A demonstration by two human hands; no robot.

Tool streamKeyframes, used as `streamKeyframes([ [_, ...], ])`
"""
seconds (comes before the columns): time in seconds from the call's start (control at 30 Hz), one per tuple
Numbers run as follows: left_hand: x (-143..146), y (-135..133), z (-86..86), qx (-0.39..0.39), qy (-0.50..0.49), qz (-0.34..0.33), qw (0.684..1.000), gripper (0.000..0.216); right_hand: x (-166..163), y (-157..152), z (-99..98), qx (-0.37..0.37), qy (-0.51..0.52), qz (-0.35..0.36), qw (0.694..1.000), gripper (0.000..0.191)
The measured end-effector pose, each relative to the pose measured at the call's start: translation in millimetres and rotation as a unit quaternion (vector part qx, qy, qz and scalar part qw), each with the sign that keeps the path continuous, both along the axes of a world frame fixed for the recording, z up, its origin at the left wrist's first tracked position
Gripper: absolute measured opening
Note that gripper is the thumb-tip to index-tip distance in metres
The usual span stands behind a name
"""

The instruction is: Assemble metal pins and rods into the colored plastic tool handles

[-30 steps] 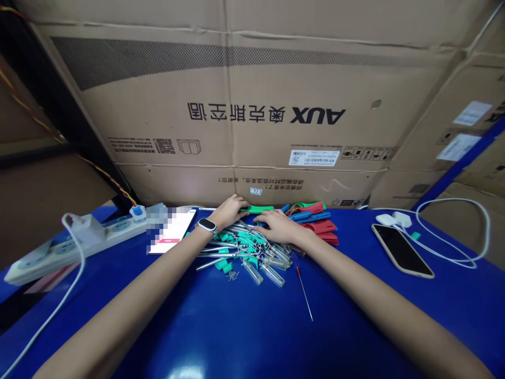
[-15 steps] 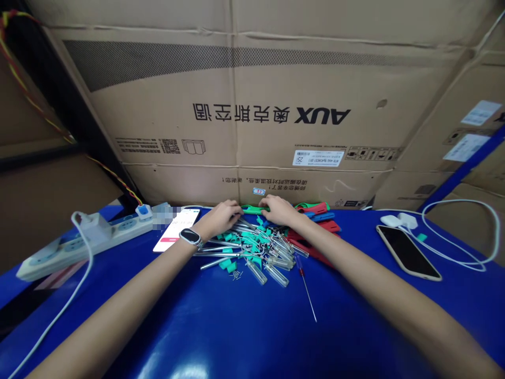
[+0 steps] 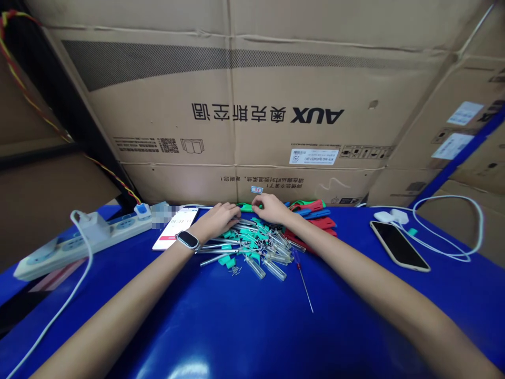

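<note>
My left hand [image 3: 223, 218], with a smartwatch [image 3: 188, 240] on its wrist, rests at the back left of a heap of small parts. Its fingers are bent together over metal rods [image 3: 216, 246]. To its right is my right hand [image 3: 270, 209], fingers curled and fingertips drawn in near a bright green plastic piece [image 3: 245, 208]. What either hand grips is hidden. Below them the heap holds teal plastic pieces [image 3: 226, 259], white wires and clear plastic tubes [image 3: 275, 269]. Several tiny screws [image 3: 235, 270] lie in front. A thin screwdriver [image 3: 304, 287] points toward me.
Red plastic pieces [image 3: 321, 223] and blue ones [image 3: 317, 213] lie at right. A lit phone [image 3: 173, 231] and a power strip [image 3: 63, 255] are at left; a dark phone [image 3: 398, 245] and white cable [image 3: 479, 231] at far right. A large carton [image 3: 260, 68] walls the back.
The view has shifted slightly, so table things sit a little further left and higher. My left fingers lie slightly flatter; my right hand stays near the green piece.
</note>
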State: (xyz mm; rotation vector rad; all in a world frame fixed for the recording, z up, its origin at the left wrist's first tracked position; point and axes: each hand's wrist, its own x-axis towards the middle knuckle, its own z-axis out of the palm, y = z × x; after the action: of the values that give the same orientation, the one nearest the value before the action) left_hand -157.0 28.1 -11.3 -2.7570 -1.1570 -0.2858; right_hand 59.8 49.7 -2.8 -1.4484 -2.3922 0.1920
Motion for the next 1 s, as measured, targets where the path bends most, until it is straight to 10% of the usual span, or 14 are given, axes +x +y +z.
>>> streamKeyframes([
  [0.5,-2,-30,5.3,-0.02,-0.08,-0.029,0.996,0.025,47,-52,-7.9,0.054,0.144,0.029,0.988,0.037],
  [1.0,102,11,16.6,-0.075,-0.028,0.096,0.992,0.032,98,-59,-13.2,0.065,0.123,-0.051,0.989,0.017],
])
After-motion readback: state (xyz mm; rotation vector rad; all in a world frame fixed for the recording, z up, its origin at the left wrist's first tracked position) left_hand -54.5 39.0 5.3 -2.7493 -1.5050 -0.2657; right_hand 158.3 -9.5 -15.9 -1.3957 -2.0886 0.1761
